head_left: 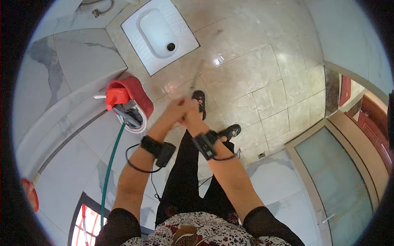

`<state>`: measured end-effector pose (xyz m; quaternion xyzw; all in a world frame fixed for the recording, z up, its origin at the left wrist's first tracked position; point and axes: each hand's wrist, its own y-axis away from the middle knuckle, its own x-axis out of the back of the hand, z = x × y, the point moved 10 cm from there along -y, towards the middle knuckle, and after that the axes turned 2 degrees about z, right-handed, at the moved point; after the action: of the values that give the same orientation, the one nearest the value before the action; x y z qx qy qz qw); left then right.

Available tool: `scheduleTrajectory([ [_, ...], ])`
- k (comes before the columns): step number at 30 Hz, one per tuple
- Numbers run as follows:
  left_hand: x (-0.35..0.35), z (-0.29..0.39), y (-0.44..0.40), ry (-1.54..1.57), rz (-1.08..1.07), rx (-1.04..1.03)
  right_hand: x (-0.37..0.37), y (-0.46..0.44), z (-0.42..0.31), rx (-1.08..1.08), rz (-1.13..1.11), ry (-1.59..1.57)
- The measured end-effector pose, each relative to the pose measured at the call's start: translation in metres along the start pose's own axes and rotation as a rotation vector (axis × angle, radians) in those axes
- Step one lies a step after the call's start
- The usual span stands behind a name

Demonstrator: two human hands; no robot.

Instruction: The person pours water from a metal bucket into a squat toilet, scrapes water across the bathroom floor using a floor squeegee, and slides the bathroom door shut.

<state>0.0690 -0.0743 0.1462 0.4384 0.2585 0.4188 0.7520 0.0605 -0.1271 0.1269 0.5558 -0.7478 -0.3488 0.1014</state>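
My left hand (pixel 176 111) and my right hand (pixel 192 111) are together in front of my legs, fingers closed and blurred. They grip something that is mostly hidden; a bit of red or orange shows under the left hand. A thin, smeared grey streak (pixel 198 74) extends from the hands over the tiled floor (pixel 262 69). Beyond them lies a white squat toilet (pixel 184 33). Left of my hands stands a red bucket (pixel 143 95) with a white-rimmed basket, a red container (pixel 117 96) and a grey mop head (pixel 128 117).
A green pole (pixel 108 176) runs down from the bucket. At the right is a door with a frosted panel (pixel 334 164). A floor drain (pixel 262 156) lies right of my shoes. Metal fittings (pixel 96 13) hang at the upper left. Dark cords dangle from my wrist straps.
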Motion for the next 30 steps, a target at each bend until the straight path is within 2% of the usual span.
scheduleTrajectory([
  [1, -0.021, -0.004, -0.002, 0.081, -0.087, 0.034, 0.015, 0.012, -0.027, 0.365, 0.055, 0.409],
  [3, -0.056, 0.004, 0.003, 0.182, -0.205, 0.115, 0.045, 0.013, -0.025, 0.259, 0.166, 0.360],
  [4, -0.064, 0.006, 0.005, 0.233, -0.263, 0.156, 0.055, 0.014, 0.016, -0.219, 0.211, -0.097],
  [5, -0.056, 0.008, 0.000, 0.250, -0.240, 0.103, 0.040, 0.034, 0.051, -0.698, 0.245, -0.557],
  [7, -0.035, 0.001, -0.022, 0.284, -0.194, -0.002, 0.047, -0.004, 0.069, -0.320, -0.103, 0.032],
  [9, -0.008, -0.011, -0.037, 0.317, -0.139, -0.098, 0.007, -0.023, 0.068, 0.384, -0.485, 0.953],
  [11, 0.027, -0.012, -0.035, 0.349, -0.067, -0.134, -0.022, -0.041, 0.106, -0.217, -0.343, 0.420],
  [13, 0.078, 0.005, -0.018, 0.389, 0.034, -0.119, -0.100, -0.056, 0.044, 0.385, -0.571, 1.277],
  [14, 0.097, 0.010, -0.011, 0.344, 0.069, -0.030, -0.116, -0.071, 0.046, 0.385, -0.412, 1.129],
  [16, 0.135, 0.018, 0.000, 0.251, 0.140, 0.152, -0.136, -0.103, 0.068, 0.103, -0.213, 0.695],
  [17, 0.152, 0.027, 0.000, 0.266, 0.170, 0.051, -0.146, -0.119, 0.086, -0.174, -0.165, 0.410],
  [19, 0.174, 0.051, 0.007, 0.296, 0.221, -0.142, -0.166, -0.132, 0.073, -0.202, -0.254, 0.331],
  [20, 0.180, 0.061, 0.005, 0.232, 0.241, -0.119, -0.177, -0.134, 0.046, 0.044, -0.396, 0.536],
  [23, 0.168, 0.075, 0.008, 0.189, 0.269, -0.032, -0.184, -0.117, 0.004, 0.366, -0.484, 0.496],
  [25, 0.154, 0.070, 0.000, 0.184, 0.277, -0.037, -0.153, -0.071, -0.012, -0.535, -0.311, -0.262],
  [27, 0.125, 0.050, -0.026, 0.204, 0.275, -0.128, -0.116, -0.071, -0.004, -0.589, -0.141, -0.266],
  [30, 0.073, 0.059, -0.022, 0.477, 0.070, -0.105, -0.055, -0.064, 0.024, -0.757, -0.099, -0.108],
])
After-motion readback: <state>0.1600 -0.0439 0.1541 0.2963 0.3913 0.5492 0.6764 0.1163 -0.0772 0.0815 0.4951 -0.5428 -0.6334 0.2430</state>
